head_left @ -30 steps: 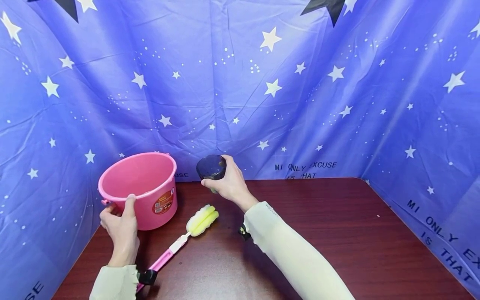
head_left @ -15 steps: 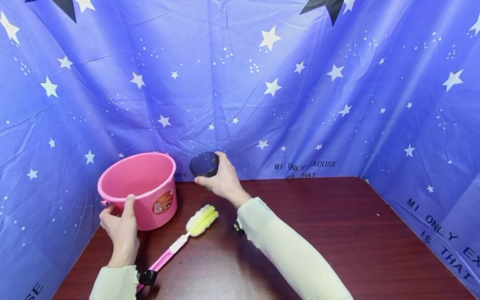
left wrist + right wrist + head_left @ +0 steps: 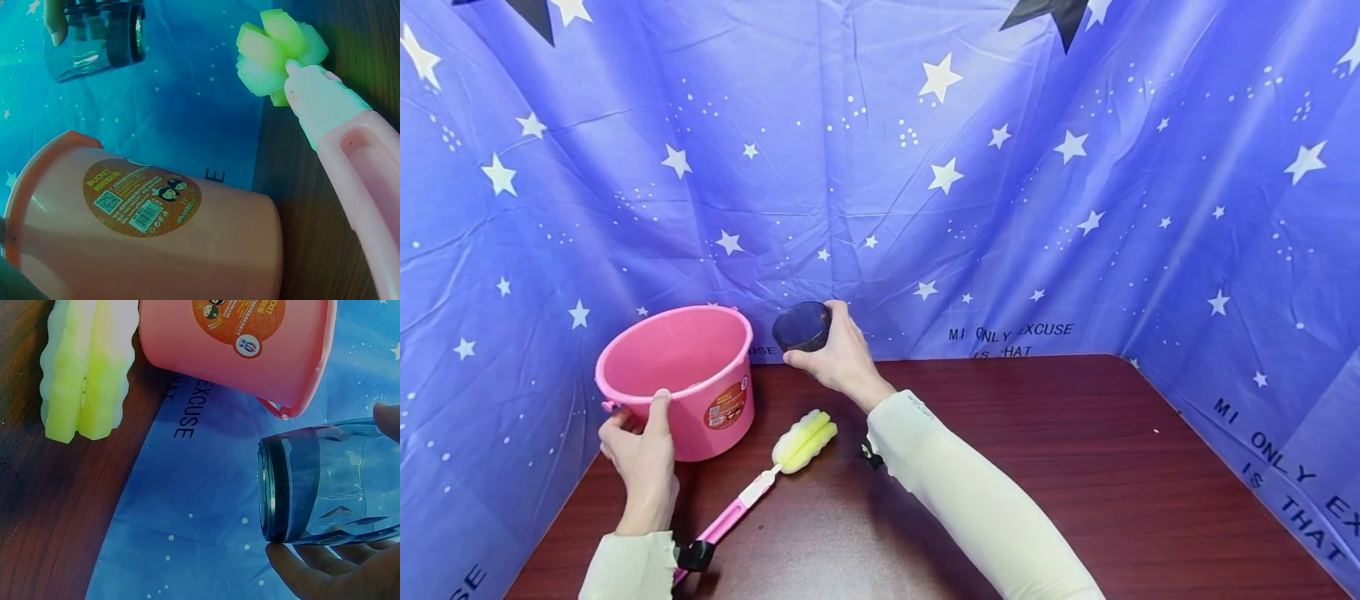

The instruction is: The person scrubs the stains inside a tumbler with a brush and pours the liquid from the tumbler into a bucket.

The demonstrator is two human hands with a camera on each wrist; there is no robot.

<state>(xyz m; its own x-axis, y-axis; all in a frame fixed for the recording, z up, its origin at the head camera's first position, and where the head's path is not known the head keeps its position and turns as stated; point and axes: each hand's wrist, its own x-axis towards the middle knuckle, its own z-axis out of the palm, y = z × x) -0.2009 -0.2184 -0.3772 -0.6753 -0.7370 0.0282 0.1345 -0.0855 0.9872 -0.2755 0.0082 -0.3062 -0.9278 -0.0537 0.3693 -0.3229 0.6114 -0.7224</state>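
Observation:
A pink plastic bucket stands upright at the left of the table, its mouth facing up. My left hand grips its near rim, thumb up at the edge and fingers bent by the handle knob. Raised over the table's back edge, right of the bucket, is a dark see-through drinking glass. My right hand holds this glass round its side, with the mouth tipped a little to the left. The right wrist view shows the thick base of the glass and fingers along its wall.
A bottle brush with a yellow and white sponge head lies between the arms, its pink handle running under the left wrist. Blue star-printed cloth hangs round the dark red wooden table at the back and both sides.
My right hand has carried the glass left and slightly up, closer to the bucket, slowing over the last half second. The left hand, bucket and brush stay where they were.

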